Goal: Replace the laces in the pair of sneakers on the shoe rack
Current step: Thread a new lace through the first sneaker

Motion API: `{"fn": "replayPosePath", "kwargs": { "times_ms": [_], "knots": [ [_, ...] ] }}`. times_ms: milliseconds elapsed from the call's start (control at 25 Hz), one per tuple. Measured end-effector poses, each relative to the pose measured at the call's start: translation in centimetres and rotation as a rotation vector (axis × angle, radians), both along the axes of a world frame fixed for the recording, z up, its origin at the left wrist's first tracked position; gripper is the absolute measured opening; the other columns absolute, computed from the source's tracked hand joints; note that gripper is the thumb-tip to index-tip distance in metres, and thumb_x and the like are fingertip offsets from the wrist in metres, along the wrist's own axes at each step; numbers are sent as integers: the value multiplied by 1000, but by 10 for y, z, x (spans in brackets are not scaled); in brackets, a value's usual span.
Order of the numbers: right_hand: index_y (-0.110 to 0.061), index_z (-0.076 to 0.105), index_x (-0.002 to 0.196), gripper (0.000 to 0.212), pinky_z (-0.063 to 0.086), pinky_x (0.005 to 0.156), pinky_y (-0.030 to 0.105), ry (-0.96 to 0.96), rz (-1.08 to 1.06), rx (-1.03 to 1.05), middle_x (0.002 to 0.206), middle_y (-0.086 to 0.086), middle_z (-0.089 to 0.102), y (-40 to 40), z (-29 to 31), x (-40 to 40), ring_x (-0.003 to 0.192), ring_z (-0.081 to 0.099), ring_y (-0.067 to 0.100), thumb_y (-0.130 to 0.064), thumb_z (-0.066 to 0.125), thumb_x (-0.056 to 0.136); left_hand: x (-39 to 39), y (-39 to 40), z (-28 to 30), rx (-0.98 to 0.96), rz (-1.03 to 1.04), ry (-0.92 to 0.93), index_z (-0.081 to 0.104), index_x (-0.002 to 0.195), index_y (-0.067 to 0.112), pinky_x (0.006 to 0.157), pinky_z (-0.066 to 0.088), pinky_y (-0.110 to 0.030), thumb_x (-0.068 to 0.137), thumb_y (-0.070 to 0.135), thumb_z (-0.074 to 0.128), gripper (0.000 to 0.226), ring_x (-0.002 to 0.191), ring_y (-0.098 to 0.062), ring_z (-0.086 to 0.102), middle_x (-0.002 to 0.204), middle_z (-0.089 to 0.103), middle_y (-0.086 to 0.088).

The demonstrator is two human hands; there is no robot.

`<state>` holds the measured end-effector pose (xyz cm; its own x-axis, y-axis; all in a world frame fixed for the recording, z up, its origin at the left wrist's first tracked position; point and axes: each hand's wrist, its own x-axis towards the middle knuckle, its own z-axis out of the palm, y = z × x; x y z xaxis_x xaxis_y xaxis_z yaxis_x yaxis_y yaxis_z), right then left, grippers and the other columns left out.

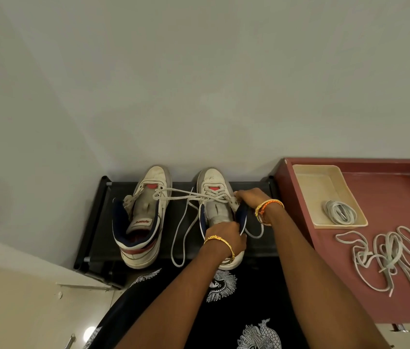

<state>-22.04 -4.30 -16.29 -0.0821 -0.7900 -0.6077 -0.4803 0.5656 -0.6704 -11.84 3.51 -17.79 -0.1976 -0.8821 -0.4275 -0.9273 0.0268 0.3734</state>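
Note:
Two white high-top sneakers stand side by side on a black shoe rack, toes to the wall. The left sneaker has an open tongue and hardly any lacing. The right sneaker has a white lace threaded through its lower eyelets, with long loose ends trailing across to the left shoe and down onto the rack. My left hand grips the right sneaker at its collar and tongue. My right hand pinches the lace at the shoe's right eyelet row.
A maroon table stands right of the rack. On it sit a cream tray holding a coiled white lace, and a loose tangle of laces in front of the tray. The wall rises directly behind the shoes.

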Motion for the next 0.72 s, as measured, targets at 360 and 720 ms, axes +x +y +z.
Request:
{"fn": "replayPosePath", "kwargs": {
  "times_ms": [360,720],
  "knots": [
    [0,70,92,14,44,72,27,-54,-149,-218,85,7,65,3,-2,-14,84,57,21,-10,63,87,-1,1,-1,12,15,1,58,116,11,91,44,-37,96,35,45,35,111,-34,55,118,61,-15],
    [-15,56,73,14,39,63,16,-112,-288,-1023,90,7,62,14,126,-25,75,53,8,-9,58,86,-2,-1,-4,10,12,-3,59,113,13,90,44,-37,95,36,43,33,109,-33,57,114,63,-12]
  ]
}}
